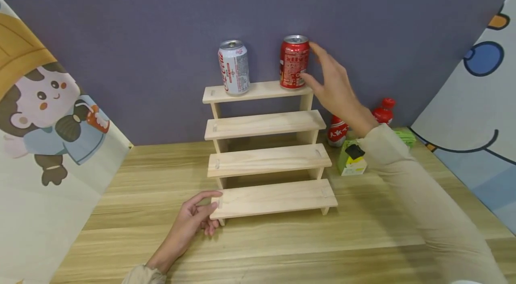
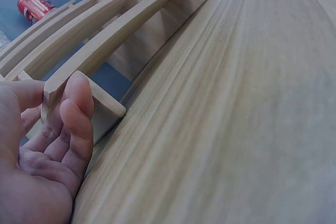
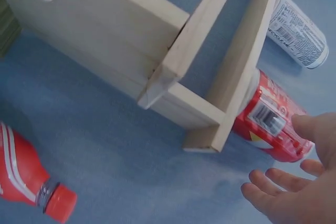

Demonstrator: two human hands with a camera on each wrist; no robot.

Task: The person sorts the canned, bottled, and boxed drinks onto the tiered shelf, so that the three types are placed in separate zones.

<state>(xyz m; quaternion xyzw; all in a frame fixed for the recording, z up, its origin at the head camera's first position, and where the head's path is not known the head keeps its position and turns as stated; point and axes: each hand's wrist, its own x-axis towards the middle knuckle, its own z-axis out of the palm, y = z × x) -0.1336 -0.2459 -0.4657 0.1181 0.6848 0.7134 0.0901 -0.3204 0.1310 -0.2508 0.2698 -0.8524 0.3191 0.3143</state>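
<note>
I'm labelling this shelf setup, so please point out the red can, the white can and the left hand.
Red can point(image 1: 294, 64): head view, middle of its side.
White can point(image 1: 235, 70): head view, middle of its side.
Left hand point(image 1: 188, 221): head view, near the thumb's base.

Head view bright — soft shadow on table point(image 1: 282, 248); wrist views dimmer, bluish — shelf point(image 2: 113, 36) bowed in left.

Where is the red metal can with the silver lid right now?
In the head view, the red can stands on the top shelf of the pale stepped wooden rack, near its right end, between the white metal can and the right hand.
</note>
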